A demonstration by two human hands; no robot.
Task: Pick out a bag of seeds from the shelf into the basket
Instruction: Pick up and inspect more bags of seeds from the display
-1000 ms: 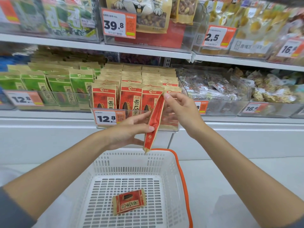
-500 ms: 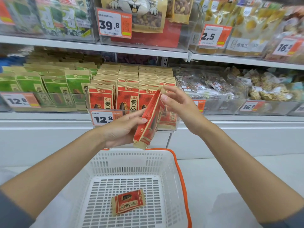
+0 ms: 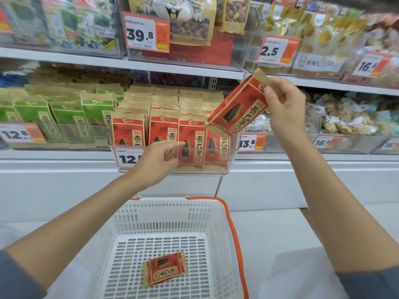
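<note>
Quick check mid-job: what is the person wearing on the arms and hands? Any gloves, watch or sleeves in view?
No gloves on the left hand or the right hand, and no rings, watch or bracelet that I can see. The forearms are uncovered too. Dark grey-blue fabric shows only at the bottom corners: the left sleeve and the right sleeve.

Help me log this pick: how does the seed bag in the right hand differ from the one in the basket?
The held bag is in the air, pinched near its top by the right hand; the basket bag rests on the basket floor, untouched. The held bag tilts steeply, top up; the basket bag lies flat, face up. Both show the same red print with a dark seed.
</note>
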